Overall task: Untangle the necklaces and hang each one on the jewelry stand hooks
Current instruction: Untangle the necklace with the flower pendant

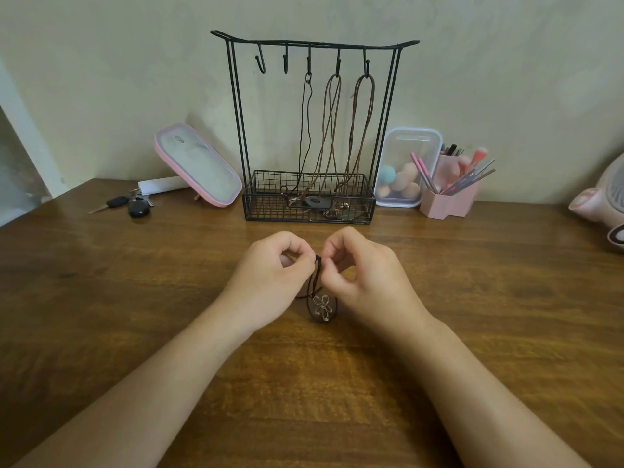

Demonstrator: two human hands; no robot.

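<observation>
Black cord, thin and limp: the necklace (pixel 317 266) is held in front of the jewelry stand (pixel 270 207), low over the wooden table (pixel 135 298) and well short of the stand's basket.

Left hand (pixel 266 282): thumb and forefinger are pinched on the cord at a small dark lump, which may be a knot or a clasp.

Right hand (pixel 368 278): fingers are curled, and the same spot is pinched from the other side.

Below the pinch the cord hangs in a short loop. Its long axis runs roughly from the stand toward the person, with a wire flower pendant (pixel 322 307) at the near end. Whether the pendant touches the table cannot be told.

Handling, judged: very light and soft, with no stiffness. The cord is expected to twist and snag readily, and the wire petals may bend if pulled. Hold is best taken on the cord close to the lump, not on the pendant.

On the stand, left to right: two hooks (pixel 260 64) are bare and three carry cords.
</observation>
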